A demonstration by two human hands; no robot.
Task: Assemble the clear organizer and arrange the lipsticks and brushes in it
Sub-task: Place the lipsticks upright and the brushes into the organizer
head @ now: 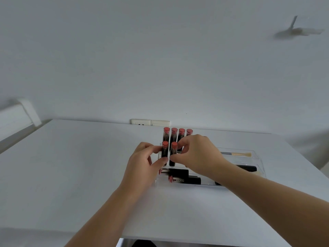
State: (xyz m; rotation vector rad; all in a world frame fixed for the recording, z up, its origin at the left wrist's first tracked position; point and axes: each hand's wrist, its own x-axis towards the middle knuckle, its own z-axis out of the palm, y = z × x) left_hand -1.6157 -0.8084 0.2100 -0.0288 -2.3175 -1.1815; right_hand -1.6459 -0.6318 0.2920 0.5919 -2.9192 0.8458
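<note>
- The clear organizer (256,154) sits on the white surface (71,166), under and beyond both hands; its see-through plastic walls show only as faint edges.
- Left hand (144,159): thumb and forefinger pinch the front-left lipstick (164,154), which stands upright in the rack part.
- Right hand (199,154): fingers curled over the rack, thumb tip at the lower part of the front-right lipstick (173,154), fingertips near its top; it looks like a pinch, though the contact is partly hidden.
- Just beyond the hands a back row of lipsticks (174,133) stands upright: four round red caps on dark tubes, side by side.
- Below the left hand's fingers, two more lipsticks (185,179) lie flat in a front tray section, black glossy cylinders with reddish ends pointing left.
- Right of the right hand, a brush (236,154) with a pale wooden handle and light bristles lies flat in a far compartment.
- Past the right wrist, a black cylinder (249,168) lies in a nearer compartment; what it is I cannot tell.
</note>
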